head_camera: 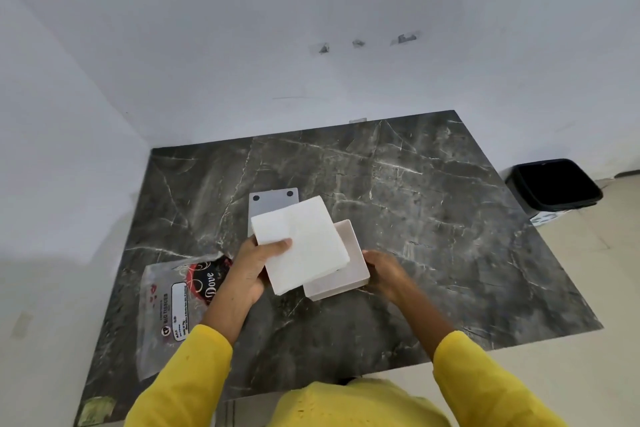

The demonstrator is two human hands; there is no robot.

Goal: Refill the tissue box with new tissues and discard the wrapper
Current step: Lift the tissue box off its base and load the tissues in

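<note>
My left hand (254, 269) grips a thick stack of white tissues (304, 243), tilted above the table with the thumb on top. Under the stack's right edge sits the open white tissue box (349, 276), lying on the dark marble table (433, 218). My right hand (384, 272) rests against the box's right side and steadies it. The box's grey lid (266, 201), with two dark dots, lies flat just behind the stack. The clear plastic tissue wrapper (173, 305), printed red and black, lies flat at the table's left.
A black waste bin (554, 185) stands on the floor past the table's right edge. White walls close in behind and at the left. Yellow sleeves cover both my arms.
</note>
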